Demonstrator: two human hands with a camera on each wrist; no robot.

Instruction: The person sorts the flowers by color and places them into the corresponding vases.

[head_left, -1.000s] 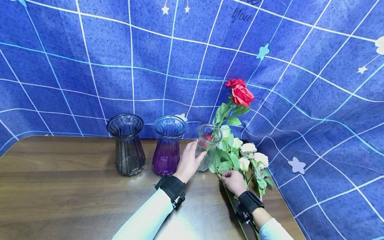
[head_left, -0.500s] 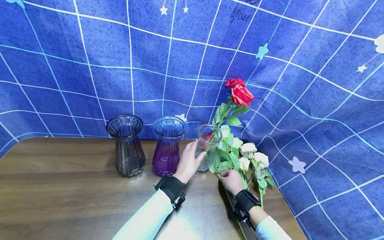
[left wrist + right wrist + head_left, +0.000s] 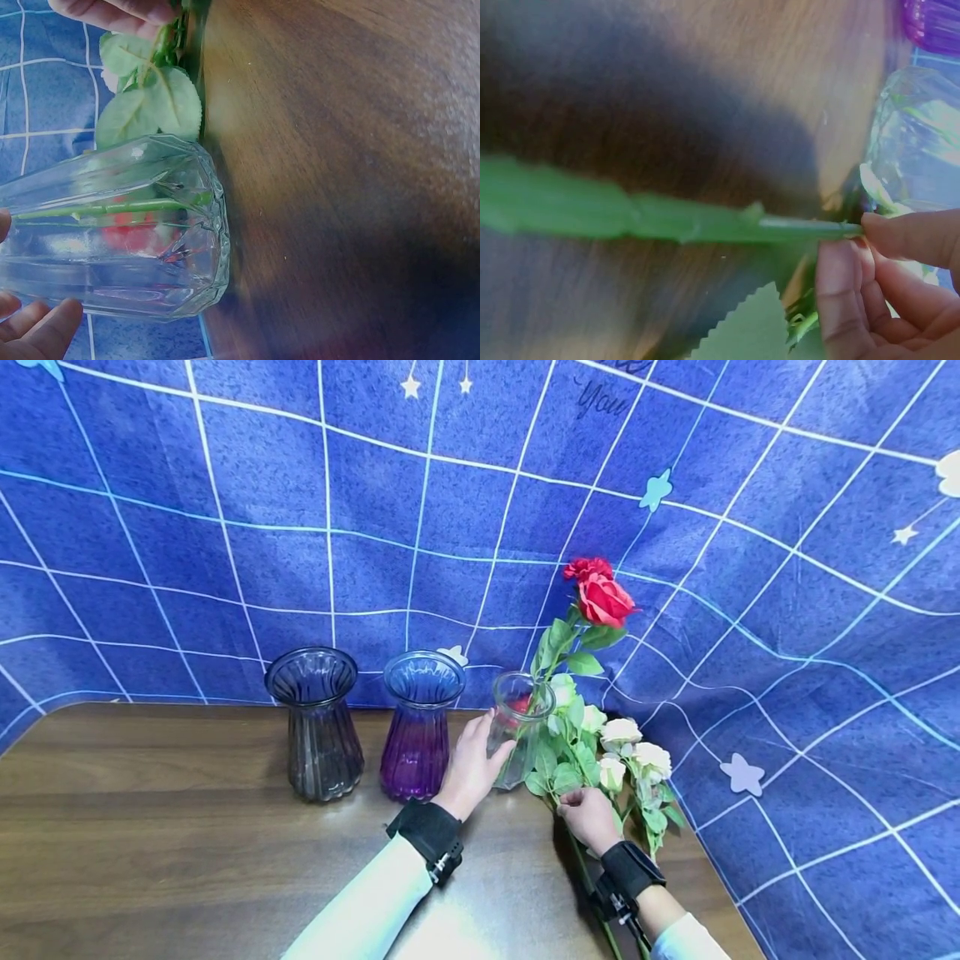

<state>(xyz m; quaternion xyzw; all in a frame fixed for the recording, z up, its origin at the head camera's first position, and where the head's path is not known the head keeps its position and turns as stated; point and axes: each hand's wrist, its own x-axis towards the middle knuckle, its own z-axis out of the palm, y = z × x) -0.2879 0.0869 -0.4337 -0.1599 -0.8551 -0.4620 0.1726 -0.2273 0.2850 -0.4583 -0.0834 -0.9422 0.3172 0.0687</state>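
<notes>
My left hand (image 3: 472, 764) grips the clear glass vase (image 3: 517, 760), which stands upright on the table. In the left wrist view, a green stem (image 3: 112, 208) runs down inside the glass. Above the rim rise a red rose (image 3: 603, 599) and a ruffled red flower (image 3: 588, 568); more red shows through the glass. To the vase's right, my right hand (image 3: 590, 818) pinches a green flower stem (image 3: 690, 221) between thumb and fingers. That stem leads into leaves (image 3: 566, 777) beside white roses (image 3: 621, 731); which bloom it carries cannot be told.
A purple-blue glass vase (image 3: 416, 743) stands left of the clear one, with a dark grey glass vase (image 3: 322, 747) farther left. Behind the wooden table (image 3: 187, 860) hangs a blue gridded cloth (image 3: 262, 560), which also lines the right side.
My right hand has shifted slightly right and down since half a second ago, and leaves by its fingertips have moved a little. The left hand and the clear vase stay in place.
</notes>
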